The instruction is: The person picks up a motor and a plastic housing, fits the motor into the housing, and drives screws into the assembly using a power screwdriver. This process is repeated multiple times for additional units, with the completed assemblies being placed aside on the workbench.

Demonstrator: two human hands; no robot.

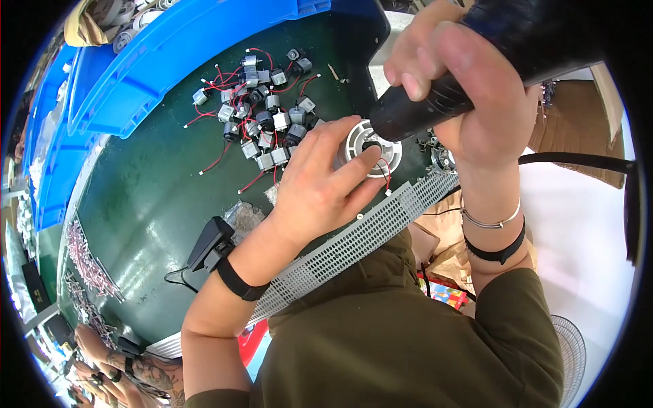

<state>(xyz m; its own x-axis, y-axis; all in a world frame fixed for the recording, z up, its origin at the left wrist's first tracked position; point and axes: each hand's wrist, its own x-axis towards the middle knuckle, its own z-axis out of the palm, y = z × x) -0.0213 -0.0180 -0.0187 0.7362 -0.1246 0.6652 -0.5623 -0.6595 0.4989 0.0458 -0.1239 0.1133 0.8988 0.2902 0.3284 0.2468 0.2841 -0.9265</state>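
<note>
My right hand (486,102) is wrapped round a thick black electric screwdriver (415,112), tilted with its nose down at the left. That nose meets a white round plastic housing (393,155); the exact contact point is hidden. My left hand (316,180) grips the housing from the left, with fingertips on its rim and over its middle. A small dark part sits in the housing's centre, and a thin red wire with a white plug hangs from its near side. Left of the housing lies a heap of small silver motors (265,122) with red wires, on the green tabletop (156,197).
A blue bin (156,61) stands at the far left. Small screws (88,262) are piled at the left edge. A perforated metal strip (354,238) runs along the near edge. Another person's tattooed forearm (149,370) shows lower left. A black cable (578,158) crosses at right.
</note>
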